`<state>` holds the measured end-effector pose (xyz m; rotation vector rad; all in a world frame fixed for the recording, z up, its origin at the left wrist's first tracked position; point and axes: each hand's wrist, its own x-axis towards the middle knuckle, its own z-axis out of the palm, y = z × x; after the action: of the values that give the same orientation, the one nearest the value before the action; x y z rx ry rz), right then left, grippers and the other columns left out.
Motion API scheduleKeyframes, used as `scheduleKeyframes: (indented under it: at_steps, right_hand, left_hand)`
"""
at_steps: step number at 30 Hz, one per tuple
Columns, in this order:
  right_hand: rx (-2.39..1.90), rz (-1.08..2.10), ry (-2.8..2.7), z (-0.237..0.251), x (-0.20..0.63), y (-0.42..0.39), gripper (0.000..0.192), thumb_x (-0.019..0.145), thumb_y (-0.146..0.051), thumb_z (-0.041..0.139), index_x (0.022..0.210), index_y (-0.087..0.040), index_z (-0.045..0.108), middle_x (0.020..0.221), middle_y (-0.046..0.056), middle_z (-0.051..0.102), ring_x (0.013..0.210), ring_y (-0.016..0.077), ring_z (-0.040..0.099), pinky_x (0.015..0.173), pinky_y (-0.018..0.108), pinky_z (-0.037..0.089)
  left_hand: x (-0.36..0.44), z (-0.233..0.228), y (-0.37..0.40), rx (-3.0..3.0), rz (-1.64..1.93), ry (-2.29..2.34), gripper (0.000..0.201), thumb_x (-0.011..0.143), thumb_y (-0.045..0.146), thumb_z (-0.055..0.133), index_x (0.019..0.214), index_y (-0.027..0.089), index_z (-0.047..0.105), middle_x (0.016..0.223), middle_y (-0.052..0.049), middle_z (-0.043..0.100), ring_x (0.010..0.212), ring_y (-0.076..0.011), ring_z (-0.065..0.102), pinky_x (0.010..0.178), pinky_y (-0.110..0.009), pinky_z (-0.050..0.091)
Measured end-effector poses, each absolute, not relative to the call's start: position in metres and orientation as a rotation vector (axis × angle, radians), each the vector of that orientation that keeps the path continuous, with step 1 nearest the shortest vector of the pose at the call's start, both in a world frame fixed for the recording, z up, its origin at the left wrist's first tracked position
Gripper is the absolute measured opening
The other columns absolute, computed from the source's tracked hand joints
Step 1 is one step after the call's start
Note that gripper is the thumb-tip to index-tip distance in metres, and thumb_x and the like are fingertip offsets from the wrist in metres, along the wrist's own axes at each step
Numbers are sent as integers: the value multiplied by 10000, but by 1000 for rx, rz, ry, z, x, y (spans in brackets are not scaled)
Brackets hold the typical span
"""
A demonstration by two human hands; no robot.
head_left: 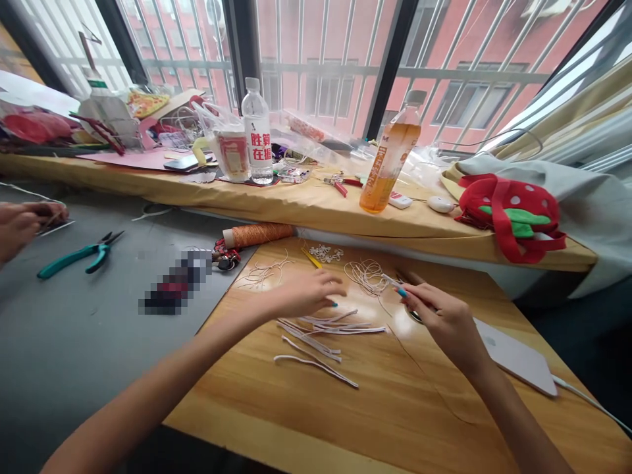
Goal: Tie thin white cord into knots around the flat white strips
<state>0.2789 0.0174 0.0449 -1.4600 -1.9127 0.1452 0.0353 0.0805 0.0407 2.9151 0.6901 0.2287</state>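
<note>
My right hand [444, 319] is closed in a pinch, with a short white cord [392, 280] poking out between thumb and forefinger. Over the table's middle hovers my left hand [316, 293], its fingers apart and nothing visible in them. Just below it, several cut white cords [316, 342] lie roughly side by side. A tangled coil of thin string [365, 276] rests between the hands. Beyond my left hand are a heap of small white pieces [326, 253] and a slim yellow tool [312, 258], partly covered. A dark item behind my right hand is mostly hidden.
At right lies a pale laptop-like slab [516, 355] with a cable. Teal pliers [81, 258] and an orange thread spool [259, 235] are on the left. Another person's hand [20, 224] is at the left edge. Bottles, including an orange drink [388, 164], line the sill.
</note>
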Motion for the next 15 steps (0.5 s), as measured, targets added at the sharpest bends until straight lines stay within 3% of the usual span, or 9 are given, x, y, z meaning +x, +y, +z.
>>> scheduleKeyframes:
  at_steps: [2, 5, 10, 13, 15]
  right_hand:
    - [-1408, 141, -1981, 30, 279, 19, 232, 817, -296, 437, 881, -166, 619, 798, 53, 607, 735, 165, 556, 654, 264, 427]
    - [-1394, 98, -2135, 11, 269, 20, 238, 834, -258, 409, 874, -167, 625, 807, 65, 590, 765, 174, 530, 683, 281, 422]
    - [-1428, 120, -2273, 2, 255, 22, 209, 820, -269, 439, 909, -219, 621, 836, 54, 565, 826, 198, 491, 732, 322, 413]
    - [-1469, 150, -2025, 7, 257, 25, 277, 804, -318, 457, 1040, -213, 557, 923, 68, 533, 846, 200, 496, 761, 341, 414]
    - [-1496, 253, -1809, 12, 257, 28, 367, 789, -345, 471, 1127, -204, 489, 1011, 83, 501, 775, 176, 511, 699, 322, 439]
  left_hand:
    - [60, 40, 99, 2976, 268, 793, 211, 823, 201, 415, 957, 149, 569, 1002, -88, 548, 948, -170, 473, 804, -277, 383]
    - [101, 29, 120, 3095, 402, 773, 205, 765, 201, 499, 955, 165, 569, 982, -85, 533, 902, -191, 468, 710, -278, 389]
    - [127, 16, 133, 3204, 412, 724, 141, 758, 154, 485, 713, 152, 618, 846, -55, 597, 851, -188, 474, 665, -282, 338]
    - [118, 23, 135, 3173, 423, 719, 148, 768, 153, 488, 717, 174, 624, 763, -21, 630, 801, -162, 485, 675, -276, 312]
    - [111, 32, 134, 3178, 518, 746, 160, 784, 142, 467, 750, 170, 620, 753, -18, 635, 781, -151, 486, 676, -272, 305]
